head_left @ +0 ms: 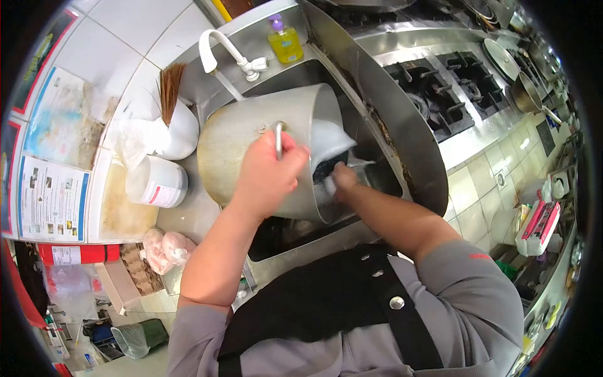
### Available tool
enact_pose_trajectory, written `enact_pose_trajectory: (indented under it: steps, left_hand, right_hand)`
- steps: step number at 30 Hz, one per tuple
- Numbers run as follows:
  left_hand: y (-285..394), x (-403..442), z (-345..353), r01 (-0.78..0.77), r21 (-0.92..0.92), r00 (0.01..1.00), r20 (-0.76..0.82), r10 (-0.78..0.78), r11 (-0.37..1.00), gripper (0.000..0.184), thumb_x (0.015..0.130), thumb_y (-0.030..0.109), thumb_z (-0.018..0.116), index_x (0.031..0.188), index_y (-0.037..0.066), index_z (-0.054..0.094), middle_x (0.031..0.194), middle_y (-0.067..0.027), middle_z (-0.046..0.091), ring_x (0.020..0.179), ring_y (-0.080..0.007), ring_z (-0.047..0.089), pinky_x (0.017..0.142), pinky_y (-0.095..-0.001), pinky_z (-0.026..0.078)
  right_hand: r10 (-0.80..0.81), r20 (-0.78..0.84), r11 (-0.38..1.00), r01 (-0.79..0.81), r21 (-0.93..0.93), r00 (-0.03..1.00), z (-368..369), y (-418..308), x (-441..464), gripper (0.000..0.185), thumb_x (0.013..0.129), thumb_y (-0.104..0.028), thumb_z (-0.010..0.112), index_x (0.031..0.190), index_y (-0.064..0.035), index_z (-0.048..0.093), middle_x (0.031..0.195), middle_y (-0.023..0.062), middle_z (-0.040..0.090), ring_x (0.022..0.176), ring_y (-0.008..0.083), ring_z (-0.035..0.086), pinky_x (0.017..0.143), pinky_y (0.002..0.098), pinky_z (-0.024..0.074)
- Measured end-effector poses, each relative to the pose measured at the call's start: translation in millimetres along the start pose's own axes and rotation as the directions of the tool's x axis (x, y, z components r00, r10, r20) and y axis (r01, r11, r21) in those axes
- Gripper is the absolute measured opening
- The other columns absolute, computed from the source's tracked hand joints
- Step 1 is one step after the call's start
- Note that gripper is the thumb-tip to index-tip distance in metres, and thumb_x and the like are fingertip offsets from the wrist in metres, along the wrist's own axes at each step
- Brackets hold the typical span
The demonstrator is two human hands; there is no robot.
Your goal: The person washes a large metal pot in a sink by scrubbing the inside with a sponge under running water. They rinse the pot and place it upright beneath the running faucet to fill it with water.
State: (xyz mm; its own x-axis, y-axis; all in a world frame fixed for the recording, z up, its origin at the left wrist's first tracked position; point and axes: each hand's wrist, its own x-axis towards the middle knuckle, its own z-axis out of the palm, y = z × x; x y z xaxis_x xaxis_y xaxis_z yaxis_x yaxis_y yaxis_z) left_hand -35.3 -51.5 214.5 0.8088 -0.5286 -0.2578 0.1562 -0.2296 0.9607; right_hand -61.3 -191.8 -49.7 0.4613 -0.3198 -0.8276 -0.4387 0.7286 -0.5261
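A large metal stockpot [257, 125] lies on its side in the sink [389, 179], its mouth facing right. My left hand [270, 166] is closed around the pot's side handle [279, 139]. At the pot's mouth, my right hand [344, 181] is closed on a dark scouring pad [328, 165], its fingers partly hidden and slightly blurred. Whitish suds or water show inside the pot near the pad. From the white faucet [217, 47] a stream of water runs down onto the pot's upper side.
Yellow liquid soap [286, 44] stands behind the sink. To the left are a stick brush [171, 91], a white tub [157, 182] and bags of pinkish stuff [168, 250]. A metal partition [408, 125] separates the sink from the gas stove [440, 94].
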Motion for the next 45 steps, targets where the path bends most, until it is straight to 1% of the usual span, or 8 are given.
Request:
enact_pose_trajectory:
  steps: [3,5,11,20,34,35,39,45]
  left_hand:
    - [-0.3,-12.0,16.7,-0.154,0.267,0.988,0.01,0.157,0.951,0.019,0.086,0.015,0.066,0.087,0.005,0.051,0.067,-0.0006,0.051,0.056,-0.0102,0.049,0.054,-0.0284,0.042]
    - [0.0,-18.4,25.8,-0.194,0.334,0.98,0.027,0.197,0.922,0.022,0.085,0.017,0.068,0.086,0.004,0.05,0.068,-0.0025,0.053,0.06,-0.0117,0.051,0.056,-0.0296,0.043]
    - [4.6,-33.4,37.7,-0.184,0.489,0.981,0.151,0.125,0.853,0.025,0.085,0.019,0.066,0.087,0.004,0.046,0.068,-0.0054,0.052,0.061,-0.0128,0.05,0.058,-0.0317,0.043]
    - [-0.2,-44.2,59.5,-0.253,0.387,0.957,0.232,0.172,0.887,0.024,0.085,0.016,0.066,0.088,0.003,0.046,0.065,-0.0044,0.051,0.059,-0.0121,0.049,0.056,-0.0318,0.042]
    - [5.4,-78.8,86.7,-0.28,0.414,0.904,0.416,0.094,0.866,0.027,0.085,0.022,0.064,0.091,0.0,0.05,0.069,-0.0154,0.06,0.066,-0.0323,0.062,0.062,-0.0432,0.047]
    - [-6.6,-79.4,87.9,-0.421,0.395,0.885,0.377,0.273,0.817,0.027,0.085,0.022,0.065,0.088,0.0,0.05,0.068,-0.0154,0.059,0.064,-0.0323,0.061,0.06,-0.0428,0.047]
    - [20.1,-95.6,59.7,-0.427,0.313,0.891,0.308,0.334,0.849,0.026,0.084,0.022,0.067,0.086,0.002,0.051,0.066,-0.0146,0.058,0.062,-0.0321,0.06,0.057,-0.0416,0.046]
    - [-6.4,-73.0,21.6,-0.357,0.159,0.934,0.051,0.353,0.921,0.025,0.089,0.023,0.066,0.085,0.006,0.049,0.068,-0.0013,0.052,0.057,-0.0111,0.048,0.053,-0.0314,0.042]
  right_hand:
    - [-0.12,0.186,0.985,0.094,0.145,0.975,21.3,5.7,2.9,0.035,0.095,-0.026,0.045,0.106,0.0014,0.064,0.092,0.0164,0.066,0.081,0.0302,0.064,0.067,0.0485,0.0502]
    - [-0.085,0.256,0.991,0.107,-0.077,0.963,26.2,-2.5,8.7,0.029,0.095,-0.023,0.046,0.103,-0.0015,0.064,0.092,0.015,0.065,0.084,0.0269,0.064,0.07,0.045,0.052]
    - [-0.092,0.357,0.983,0.142,-0.115,0.93,29.0,-11.2,7.7,0.031,0.095,-0.025,0.047,0.105,-0.0005,0.063,0.095,0.0153,0.065,0.086,0.0273,0.064,0.071,0.0454,0.0519]
    - [-0.083,0.377,0.982,0.14,-0.125,0.923,19.9,-11.5,1.8,0.034,0.095,-0.027,0.048,0.109,0.0009,0.062,0.099,0.0156,0.064,0.089,0.0281,0.064,0.073,0.0461,0.0518]
    - [-0.097,0.435,0.969,0.185,-0.166,0.895,19.0,-7.0,-10.1,0.04,0.095,-0.031,0.05,0.113,0.003,0.06,0.106,0.0162,0.064,0.092,0.0292,0.063,0.076,0.0472,0.0515]
    - [-0.101,0.441,0.968,0.191,-0.164,0.892,18.5,-6.9,-10.9,0.04,0.095,-0.032,0.051,0.114,0.0032,0.059,0.106,0.0162,0.064,0.093,0.0292,0.063,0.076,0.0472,0.0515]
    - [-0.142,0.445,0.964,0.226,-0.141,0.884,15.4,-12.1,-14.3,0.042,0.095,-0.033,0.051,0.115,0.0038,0.059,0.108,0.0164,0.064,0.094,0.0296,0.063,0.077,0.0475,0.0514]
    - [-0.306,0.271,0.93,0.347,-0.118,0.913,-14.4,-50.8,5.6,0.045,0.095,-0.035,0.052,0.117,0.0047,0.058,0.111,0.0166,0.063,0.096,0.03,0.063,0.078,0.048,0.0513]
